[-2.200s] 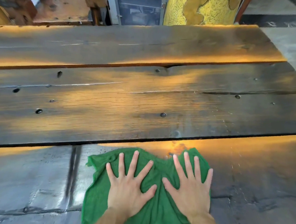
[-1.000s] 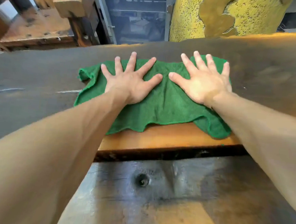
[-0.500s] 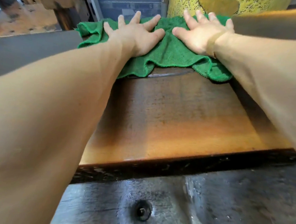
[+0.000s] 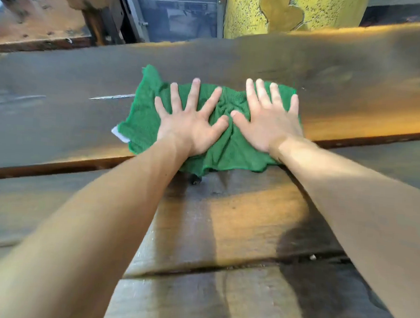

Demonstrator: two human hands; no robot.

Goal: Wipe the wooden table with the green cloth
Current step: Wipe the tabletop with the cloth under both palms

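The green cloth (image 4: pixel 142 119) lies spread on the far plank of the dark wooden table (image 4: pixel 58 103), its near hem hanging over the gap to the middle plank. My left hand (image 4: pixel 191 122) presses flat on the cloth with fingers splayed. My right hand (image 4: pixel 269 118) presses flat on the cloth's right part, fingers straight. Both arms reach far forward. A small white tag (image 4: pixel 118 134) shows at the cloth's left corner.
The table's far edge runs just beyond the cloth. Behind it stand a yellow speckled pillar (image 4: pixel 244 9), a dark metal-framed panel (image 4: pixel 179 10) and another wooden bench (image 4: pixel 39 27) at the back left. A bolt head (image 4: pixel 195 181) sits under the cloth's near hem.
The cloth and both hands have slid back from the table's far edge toward me, onto the inner part of the far plank. Earlier they travelled from the near plank outward.
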